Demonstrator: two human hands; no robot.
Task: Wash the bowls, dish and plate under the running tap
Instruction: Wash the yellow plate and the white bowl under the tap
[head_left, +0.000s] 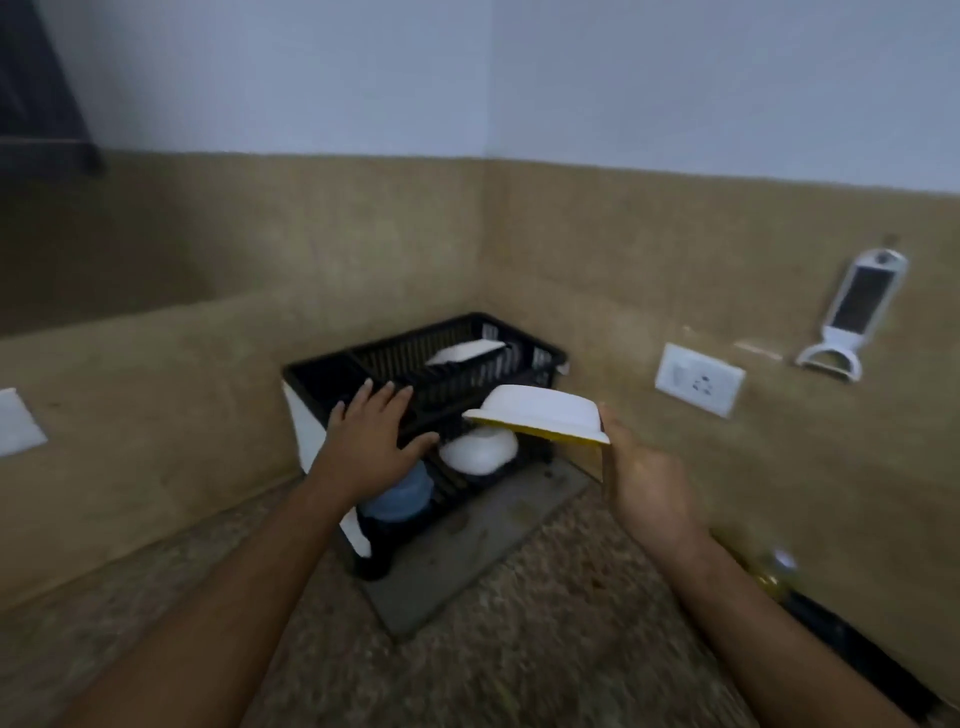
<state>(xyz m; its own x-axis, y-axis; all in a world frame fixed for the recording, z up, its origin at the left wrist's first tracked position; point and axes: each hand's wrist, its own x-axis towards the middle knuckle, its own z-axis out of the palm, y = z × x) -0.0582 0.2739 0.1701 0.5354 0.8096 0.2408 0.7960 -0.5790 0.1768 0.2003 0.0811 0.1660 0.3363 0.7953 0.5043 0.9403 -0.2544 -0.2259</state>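
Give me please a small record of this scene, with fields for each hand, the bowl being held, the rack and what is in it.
right hand: holds the held bowl by its rim
held bowl: white outside, yellow inside, upside down and tilted, in the air beside the rack
left hand: fingers straight, over the rack's front edge; contact cannot be told
rack: black, two tiers, in the counter corner
upper tier: a white dish
lower tier: an upturned white bowl and a blue cup
tap: not in view

Black dish rack (332, 387) on speckled countertop (519, 649).
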